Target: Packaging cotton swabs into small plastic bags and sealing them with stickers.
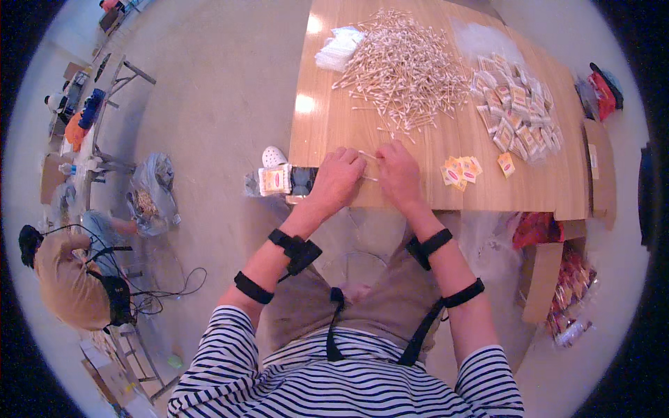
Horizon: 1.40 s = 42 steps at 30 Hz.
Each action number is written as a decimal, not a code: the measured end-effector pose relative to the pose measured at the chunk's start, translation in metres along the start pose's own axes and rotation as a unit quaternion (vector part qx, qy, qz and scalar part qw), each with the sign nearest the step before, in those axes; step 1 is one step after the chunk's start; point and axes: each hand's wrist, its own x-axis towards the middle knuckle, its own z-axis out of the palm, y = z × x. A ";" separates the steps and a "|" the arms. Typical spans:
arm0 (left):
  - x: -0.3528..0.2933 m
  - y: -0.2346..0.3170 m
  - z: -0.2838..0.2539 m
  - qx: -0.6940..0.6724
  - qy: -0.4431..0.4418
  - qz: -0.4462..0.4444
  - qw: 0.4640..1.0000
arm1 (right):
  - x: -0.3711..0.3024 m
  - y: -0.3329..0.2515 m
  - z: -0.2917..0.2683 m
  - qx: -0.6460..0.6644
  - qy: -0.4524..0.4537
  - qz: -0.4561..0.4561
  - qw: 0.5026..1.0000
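Both my hands are at the table's near edge with curled fingers. Thin white cotton swabs (368, 155) span the gap between them. My left hand (339, 177) closes on their left side and my right hand (398, 174) on the right; the fingertips are partly hidden. Beyond my hands spreads a big heap of loose cotton swabs (411, 70). Small yellow-and-white cards (460, 171) lie right of my right hand, with a single card (506, 165) farther right. Left of my left hand, a filled packet (275, 180) sits beside a dark object (302, 181) at the table's corner.
Filled packets (519, 111) are heaped at the table's right, with clear plastic bags (488, 42) behind and white bags (340, 47) at the far left. An open cardboard box (545, 282) stands at lower right. Another person (73, 285) sits left, near a plastic bag (155, 184).
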 end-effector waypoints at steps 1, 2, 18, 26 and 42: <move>-0.002 0.007 0.001 -0.013 0.024 -0.008 1.000 | -0.005 -0.002 0.003 0.005 -0.002 -0.029 1.000; -0.005 0.010 0.002 -0.031 0.024 -0.035 0.999 | -0.010 -0.003 0.005 0.010 -0.004 -0.057 0.998; -0.036 0.048 0.006 -0.001 -0.061 -0.057 0.996 | -0.007 0.027 0.003 0.035 0.005 -0.044 0.998; -0.031 0.056 -0.002 0.043 -0.112 -0.073 0.990 | 0.046 0.042 -0.014 -0.119 0.056 0.030 0.991; -0.032 0.056 0.002 0.052 -0.114 -0.071 0.990 | 0.053 0.039 0.018 -0.166 0.025 0.049 0.985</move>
